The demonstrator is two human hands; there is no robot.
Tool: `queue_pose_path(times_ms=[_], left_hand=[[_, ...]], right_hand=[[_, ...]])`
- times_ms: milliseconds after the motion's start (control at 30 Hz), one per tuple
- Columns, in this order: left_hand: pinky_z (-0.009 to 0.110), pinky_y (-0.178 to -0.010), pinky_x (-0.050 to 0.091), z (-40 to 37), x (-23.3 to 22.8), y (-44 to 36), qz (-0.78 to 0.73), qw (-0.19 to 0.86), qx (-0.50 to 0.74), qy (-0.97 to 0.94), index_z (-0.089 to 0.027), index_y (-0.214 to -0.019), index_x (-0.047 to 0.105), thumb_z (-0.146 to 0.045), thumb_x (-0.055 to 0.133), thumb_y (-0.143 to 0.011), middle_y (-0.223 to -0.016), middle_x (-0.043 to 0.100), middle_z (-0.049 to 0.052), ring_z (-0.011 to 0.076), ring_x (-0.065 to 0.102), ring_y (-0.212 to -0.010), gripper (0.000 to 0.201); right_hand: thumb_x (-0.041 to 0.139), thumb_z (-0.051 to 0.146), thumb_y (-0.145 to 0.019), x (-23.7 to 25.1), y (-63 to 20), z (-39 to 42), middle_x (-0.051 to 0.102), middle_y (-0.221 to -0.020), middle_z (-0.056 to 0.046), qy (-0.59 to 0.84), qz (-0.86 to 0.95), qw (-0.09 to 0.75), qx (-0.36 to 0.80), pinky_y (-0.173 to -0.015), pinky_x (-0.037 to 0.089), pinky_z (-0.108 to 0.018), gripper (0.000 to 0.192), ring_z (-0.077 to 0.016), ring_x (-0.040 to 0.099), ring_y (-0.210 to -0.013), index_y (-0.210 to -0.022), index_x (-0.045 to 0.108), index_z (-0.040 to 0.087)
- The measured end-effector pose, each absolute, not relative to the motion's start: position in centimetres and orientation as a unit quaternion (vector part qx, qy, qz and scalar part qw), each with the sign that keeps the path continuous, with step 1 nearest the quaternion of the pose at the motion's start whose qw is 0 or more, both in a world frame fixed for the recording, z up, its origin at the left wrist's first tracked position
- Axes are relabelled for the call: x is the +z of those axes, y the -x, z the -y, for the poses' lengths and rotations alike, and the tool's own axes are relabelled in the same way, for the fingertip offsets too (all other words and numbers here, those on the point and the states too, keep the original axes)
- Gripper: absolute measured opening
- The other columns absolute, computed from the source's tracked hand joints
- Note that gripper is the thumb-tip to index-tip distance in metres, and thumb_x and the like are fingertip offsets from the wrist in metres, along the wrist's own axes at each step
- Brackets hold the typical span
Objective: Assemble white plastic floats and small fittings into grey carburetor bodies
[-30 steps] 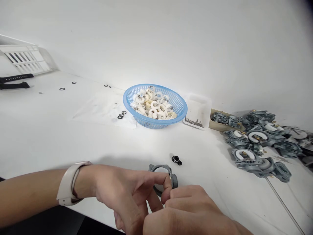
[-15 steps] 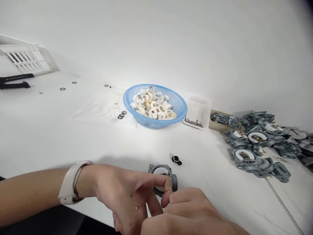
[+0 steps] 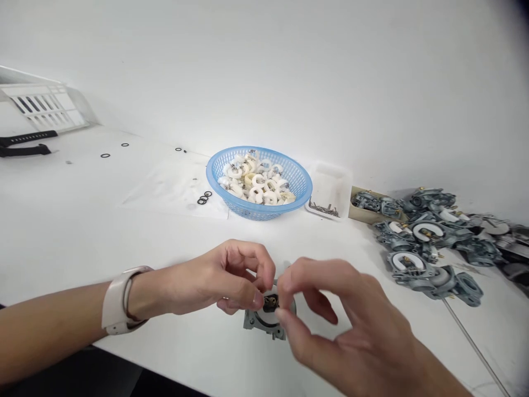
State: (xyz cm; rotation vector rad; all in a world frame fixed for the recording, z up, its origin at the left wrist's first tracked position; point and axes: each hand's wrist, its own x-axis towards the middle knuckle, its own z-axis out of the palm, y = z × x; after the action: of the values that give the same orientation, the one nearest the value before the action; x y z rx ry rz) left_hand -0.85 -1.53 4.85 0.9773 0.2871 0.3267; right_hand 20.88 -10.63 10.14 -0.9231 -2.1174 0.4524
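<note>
A grey metal carburetor body [image 3: 252,321] is on the table in front of me, with a white float ring and brass parts inside its bowl opening. My left hand [image 3: 229,278], wearing a pale watch band on the wrist, has curled fingers and its thumb at the carburetor's upper left. My right hand [image 3: 330,314] comes in from the right, thumb and index pinched close together over the float. Whatever is between those fingertips is too small or hidden to make out. The hands cover the carburetor's far and right sides.
A blue basket [image 3: 221,190] of white floats stands behind the hands. Beside it are a white tray [image 3: 343,184] of small metal pins and a box [image 3: 357,214] of carburetors. More carburetors [image 3: 433,237] are piled at right. Black O-rings [image 3: 202,199] lie left; a white crate [image 3: 45,105] is farther left.
Both hands have moved up over the carburetor, which is turned so its bowl opening shows between them. The small black part behind it is now hidden by my right hand.
</note>
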Motion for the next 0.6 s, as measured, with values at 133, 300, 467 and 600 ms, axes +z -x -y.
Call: queue_pose_path(times_ms=[133,300,467,600], left_hand=[[0.021,-0.047,0.029,1.8,4.5,0.4,-0.147,0.842,0.144,-0.499,-0.019,-0.079,0.065,-0.021,0.086,-0.078,-0.066,0.060,-0.004,0.0065,0.038,-0.050,0.021],[0.022,-0.049,0.035,1.9,3.8,0.5,-0.157,0.791,0.155,-0.571,-0.021,-0.078,0.058,-0.026,0.083,-0.079,-0.069,0.062,-0.001,0.0101,0.045,-0.055,0.026],[0.026,-0.056,0.039,2.1,3.9,0.7,-0.175,0.610,0.255,-0.730,-0.021,-0.086,0.064,-0.022,0.072,-0.093,-0.074,0.057,-0.001,0.0136,0.048,-0.063,0.011],[0.033,-0.057,0.026,1.7,4.0,0.8,-0.168,0.393,0.327,-0.843,-0.022,-0.080,0.063,-0.011,0.067,-0.092,-0.074,0.046,-0.002,0.0153,0.031,-0.062,0.017]], right_hand=[[0.061,0.004,-0.096,10.2,-21.7,9.7,0.070,-0.081,0.008,0.393,0.816,0.387,0.173,-0.051,0.047,-0.021,0.032,-0.0090,0.056,-0.055,-0.114,0.060,0.031],[0.059,0.004,-0.095,10.2,-21.7,9.7,0.072,-0.080,0.007,0.393,0.814,0.394,0.168,-0.052,0.048,-0.020,0.031,-0.0088,0.056,-0.056,-0.114,0.061,0.030],[0.057,0.005,-0.097,10.2,-21.3,9.6,0.070,-0.085,0.006,0.382,0.823,0.387,0.166,-0.055,0.046,-0.020,0.028,-0.0084,0.058,-0.061,-0.111,0.058,0.028],[0.055,0.003,-0.097,10.3,-20.8,10.0,0.066,-0.082,0.006,0.368,0.838,0.377,0.146,-0.060,0.048,-0.020,0.025,-0.0093,0.057,-0.064,-0.106,0.057,0.026]])
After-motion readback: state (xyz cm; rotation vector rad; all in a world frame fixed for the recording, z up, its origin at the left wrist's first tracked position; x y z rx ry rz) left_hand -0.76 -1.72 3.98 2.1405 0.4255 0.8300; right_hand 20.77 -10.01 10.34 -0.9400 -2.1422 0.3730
